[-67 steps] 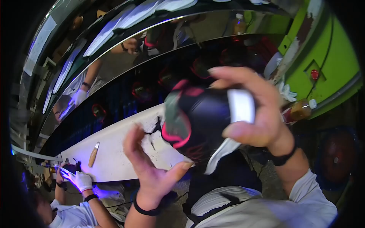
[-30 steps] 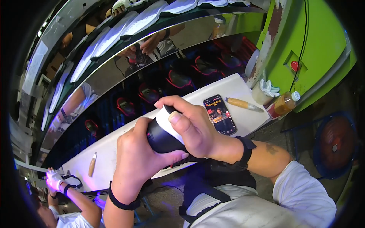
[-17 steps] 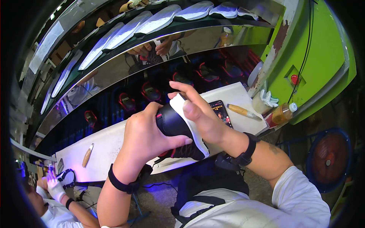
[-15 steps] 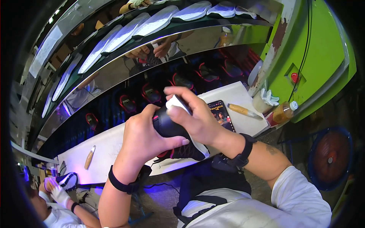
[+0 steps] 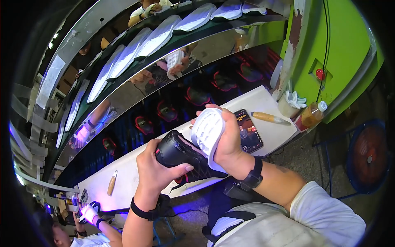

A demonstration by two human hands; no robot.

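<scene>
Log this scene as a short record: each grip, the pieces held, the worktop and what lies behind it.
Left grip: closed around a smooth black shoe upper with red accents
Right grip: holding a white, grid-patterned shoe sole
Sole and upper: overlapping in view; contact cannot be told
Surface: long white worktop
Worktop, right: black rectangular phone, screen lit; wooden-handled, metal-bladed knife
Worktop, left: second wooden-handled knife
Behind: row of dark, red-edged shoe uppers
</scene>
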